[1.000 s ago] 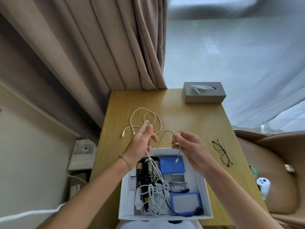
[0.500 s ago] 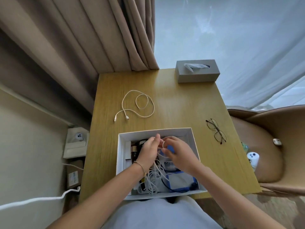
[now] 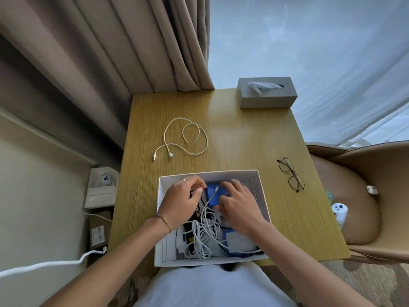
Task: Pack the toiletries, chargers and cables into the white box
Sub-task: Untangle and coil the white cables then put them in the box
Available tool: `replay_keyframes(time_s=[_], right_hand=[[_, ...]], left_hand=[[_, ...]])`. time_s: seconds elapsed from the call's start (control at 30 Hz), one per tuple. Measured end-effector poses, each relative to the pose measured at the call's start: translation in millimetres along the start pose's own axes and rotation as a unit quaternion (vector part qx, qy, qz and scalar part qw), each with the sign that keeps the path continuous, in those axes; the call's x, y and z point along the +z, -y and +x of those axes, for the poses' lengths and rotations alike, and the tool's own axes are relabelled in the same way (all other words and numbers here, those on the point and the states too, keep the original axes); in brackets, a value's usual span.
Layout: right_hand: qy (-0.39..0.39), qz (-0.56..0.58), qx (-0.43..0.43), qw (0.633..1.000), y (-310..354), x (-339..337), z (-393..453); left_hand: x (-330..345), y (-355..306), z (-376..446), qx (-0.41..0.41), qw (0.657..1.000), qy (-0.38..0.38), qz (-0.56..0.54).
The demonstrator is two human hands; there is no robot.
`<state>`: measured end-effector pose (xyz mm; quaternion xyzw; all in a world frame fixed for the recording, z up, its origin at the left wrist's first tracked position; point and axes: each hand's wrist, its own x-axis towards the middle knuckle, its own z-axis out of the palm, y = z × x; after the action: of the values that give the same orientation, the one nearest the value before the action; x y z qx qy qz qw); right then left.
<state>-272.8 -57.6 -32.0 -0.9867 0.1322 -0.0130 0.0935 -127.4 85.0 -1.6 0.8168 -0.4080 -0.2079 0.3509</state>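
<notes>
Left hand pinches a white cable inside the white box; right hand presses loosely curled.

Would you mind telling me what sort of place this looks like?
Probably a bedroom or hotel room: a small wooden table sits by a window with beige curtains, a grey tissue box on it, and an upholstered armchair alongside.

- Table, centre frame: wood-grain top, smooth, slight sheen.
- Box: white matt card.
- Cable above it: smooth cream plastic.
- Glasses, right: thin metal frame.
- Curtain, upper left: matt beige cloth.
</notes>
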Motion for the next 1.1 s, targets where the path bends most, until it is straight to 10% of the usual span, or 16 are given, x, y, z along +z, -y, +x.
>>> replay_keyframes(time_s=[0.3,0.73,1.1], right_hand=[[-0.123,0.077,0.008,0.989,4.3,-55.8,70.3],[0.007,0.181,0.06,0.982,-0.6,-22.7,188.4],[0.058,0.197,0.063,0.977,-4.1,5.2,208.8]], left_hand=[[-48.7,17.0,46.9,-0.049,0.993,-0.105,-0.036],[-53.1,117.7,125.1,-0.318,0.932,-0.036,0.167],[-12.5,160.6,169.8,-0.379,0.919,-0.092,0.057]])
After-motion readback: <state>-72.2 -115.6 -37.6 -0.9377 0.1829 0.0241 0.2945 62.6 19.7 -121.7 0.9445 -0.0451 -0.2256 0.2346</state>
